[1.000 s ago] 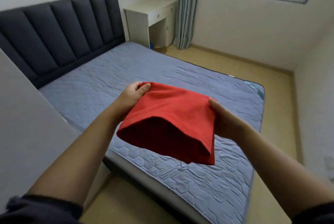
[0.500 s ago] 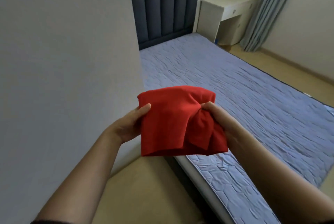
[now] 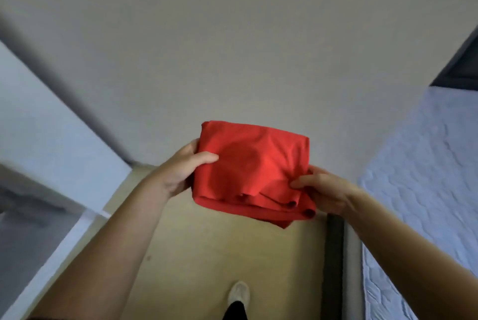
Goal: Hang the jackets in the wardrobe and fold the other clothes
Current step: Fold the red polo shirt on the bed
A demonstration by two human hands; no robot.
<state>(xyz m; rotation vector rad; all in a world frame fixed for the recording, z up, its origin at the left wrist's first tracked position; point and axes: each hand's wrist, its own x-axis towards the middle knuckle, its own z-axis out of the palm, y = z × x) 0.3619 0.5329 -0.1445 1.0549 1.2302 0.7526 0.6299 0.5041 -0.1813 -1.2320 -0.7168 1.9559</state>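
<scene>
A folded red garment hangs in the air in front of me, above the floor. My left hand grips its left edge, thumb on top and fingers underneath. My right hand pinches its lower right corner, where the folded layers bunch up. Both forearms reach in from the bottom corners of the view.
A plain grey-white panel fills the view ahead, close to the garment. The bed with its blue quilted mattress runs along the right. A white furniture edge stands at the left. Below lie the tan floor and my shoe.
I have turned left, away from the bed, so the panel now fills the view. The red garment stays held in both hands and looks more compactly folded.
</scene>
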